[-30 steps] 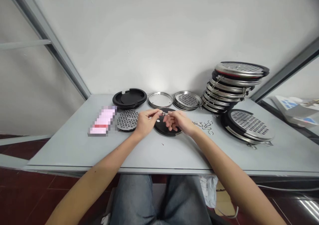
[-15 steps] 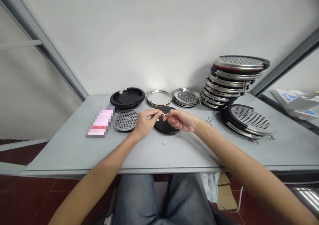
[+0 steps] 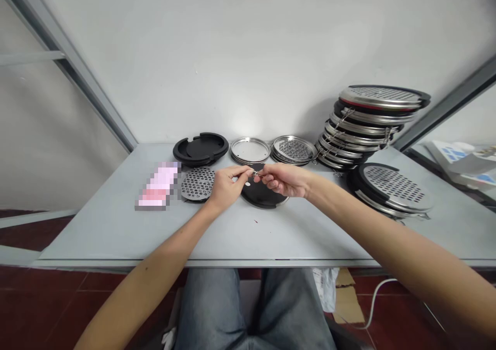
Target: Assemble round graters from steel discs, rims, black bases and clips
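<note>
Thumb and fingers of my left hand (image 3: 229, 185) are pinched on one end of a small metal piece (image 3: 256, 173). From the other side, my right hand (image 3: 284, 179) grips the same piece, its fingers curled. Both hands meet above a round black disc (image 3: 263, 197) lying on the table, partly hidden by them. Left of my left hand sits a perforated metal disc (image 3: 197, 184). The piece is too small to make out fully.
On the table (image 3: 135, 236) stand black rings (image 3: 200, 148), metal plates (image 3: 250, 150), perforated discs (image 3: 294, 149), a tall clipped stack (image 3: 360, 133) and a lower stack (image 3: 395, 187) at right. A blurred pink item (image 3: 158, 184) lies left.
The view has shifted slightly, so the table items appear a little displaced. My right forearm reaches in a bit higher and now covers the loose clips beside it. Both hands still pinch the metal piece.
</note>
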Demonstrator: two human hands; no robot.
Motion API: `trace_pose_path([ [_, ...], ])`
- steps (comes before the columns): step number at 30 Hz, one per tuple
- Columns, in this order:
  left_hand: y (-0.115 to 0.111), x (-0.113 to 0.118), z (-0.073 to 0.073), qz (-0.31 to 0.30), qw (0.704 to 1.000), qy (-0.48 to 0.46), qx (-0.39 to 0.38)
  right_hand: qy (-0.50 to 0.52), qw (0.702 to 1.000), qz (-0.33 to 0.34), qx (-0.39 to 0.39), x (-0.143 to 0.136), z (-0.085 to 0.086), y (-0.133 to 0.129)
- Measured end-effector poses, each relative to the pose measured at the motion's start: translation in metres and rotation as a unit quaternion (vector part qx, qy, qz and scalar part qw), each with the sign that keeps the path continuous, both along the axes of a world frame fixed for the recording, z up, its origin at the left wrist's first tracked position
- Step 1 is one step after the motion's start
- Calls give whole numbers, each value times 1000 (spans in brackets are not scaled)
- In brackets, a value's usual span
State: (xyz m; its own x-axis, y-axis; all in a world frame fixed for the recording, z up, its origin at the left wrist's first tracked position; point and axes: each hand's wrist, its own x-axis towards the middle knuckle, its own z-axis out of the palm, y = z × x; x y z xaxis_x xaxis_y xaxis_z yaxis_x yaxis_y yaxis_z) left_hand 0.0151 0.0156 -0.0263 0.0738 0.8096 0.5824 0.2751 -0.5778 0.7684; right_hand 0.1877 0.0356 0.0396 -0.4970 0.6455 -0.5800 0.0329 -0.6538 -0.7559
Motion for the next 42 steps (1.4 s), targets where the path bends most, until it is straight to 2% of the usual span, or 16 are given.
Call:
trace_pose_path([
  [11, -7, 2, 8, -35, 996, -46, -61, 38, 999, -6, -26, 0, 4, -7],
  [17, -7, -1, 13, -36, 992, -74, -99, 22, 999, -15, -37, -3, 5, -10],
  [23, -2, 5, 0, -54, 983, -116, -129, -8, 999, -1, -31, 5, 0, -3],
  [27, -3, 12, -6, -80, 981, -122, -128, -95, 995, 16, -3, 10, 12, -2],
  [32, -7, 15, -4, -53, 983, -136, -110, -113, 993, 39, 16, 6, 25, -3],
  [42, 1, 12, -6, -14, 984, -141, -104, -117, 993, 31, -5, -2, 20, 11],
])
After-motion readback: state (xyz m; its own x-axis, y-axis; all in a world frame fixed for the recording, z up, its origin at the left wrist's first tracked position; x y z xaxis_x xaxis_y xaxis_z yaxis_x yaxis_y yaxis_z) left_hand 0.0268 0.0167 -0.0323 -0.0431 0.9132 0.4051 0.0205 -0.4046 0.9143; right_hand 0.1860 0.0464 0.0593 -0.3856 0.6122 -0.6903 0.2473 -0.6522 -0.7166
